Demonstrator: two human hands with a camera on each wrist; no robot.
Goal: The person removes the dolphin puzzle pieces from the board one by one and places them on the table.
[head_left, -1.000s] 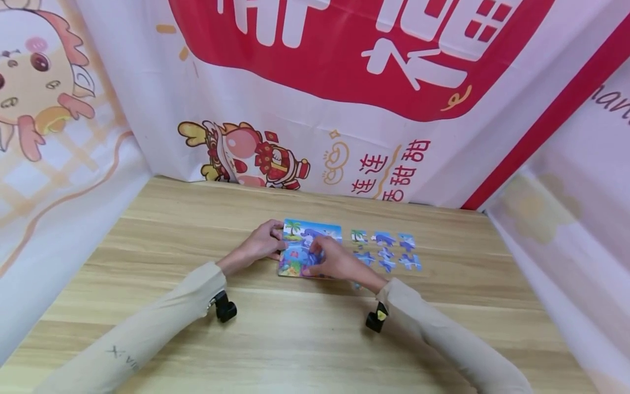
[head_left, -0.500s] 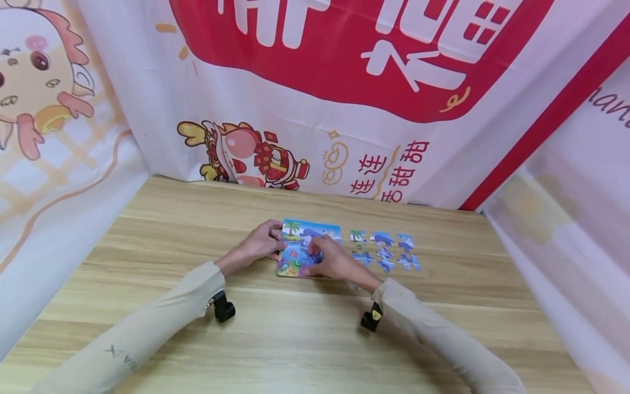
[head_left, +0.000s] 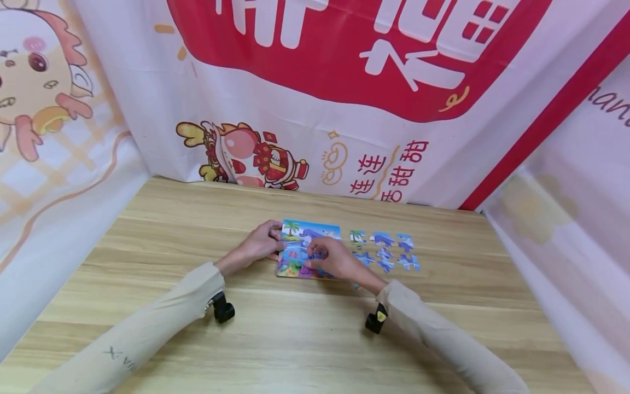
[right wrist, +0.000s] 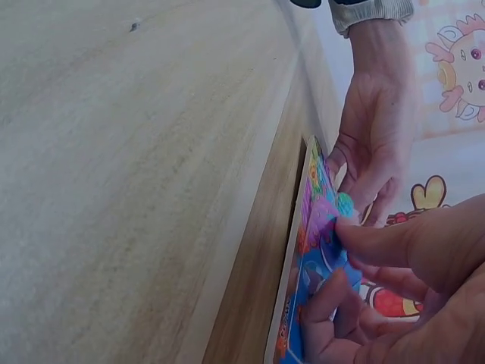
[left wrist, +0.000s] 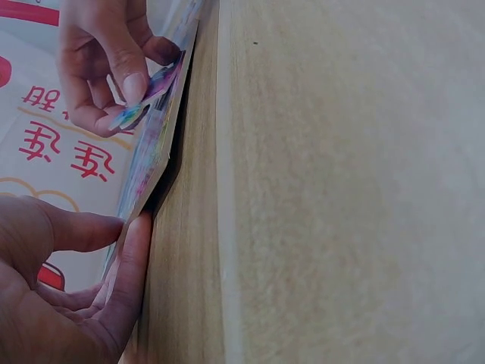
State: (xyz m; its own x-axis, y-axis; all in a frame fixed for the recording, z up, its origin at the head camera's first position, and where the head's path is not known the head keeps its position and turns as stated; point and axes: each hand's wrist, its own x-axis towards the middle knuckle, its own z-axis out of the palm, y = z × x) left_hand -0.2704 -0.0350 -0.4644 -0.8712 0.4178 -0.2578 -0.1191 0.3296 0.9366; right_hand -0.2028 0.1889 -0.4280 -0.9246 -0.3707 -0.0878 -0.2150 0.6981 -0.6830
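Note:
A jigsaw puzzle board [head_left: 315, 227] with a palm tree and dolphin picture lies on the wooden table. My left hand [head_left: 257, 244] grips its left edge, the thumb on top and fingers underneath in the left wrist view. Above the board's lower part, my right hand [head_left: 336, 259] pinches a purple and green puzzle piece [left wrist: 161, 82] between thumb and fingers. That piece is tilted against the board, close to its surface; whether its far edge touches cannot be told. Part of the picture is hidden behind the right hand.
Several loose puzzle pieces [head_left: 384, 239] lie in rows on the table [head_left: 285, 339] to the right of the board. Another small piece shows partly under the right wrist. A printed curtain [head_left: 305, 137] hangs along the table's back edge.
My right hand has shifted a little, and the purple piece under its thumb now shows more, tilted up from the board. The left hand stays on the board's edge.

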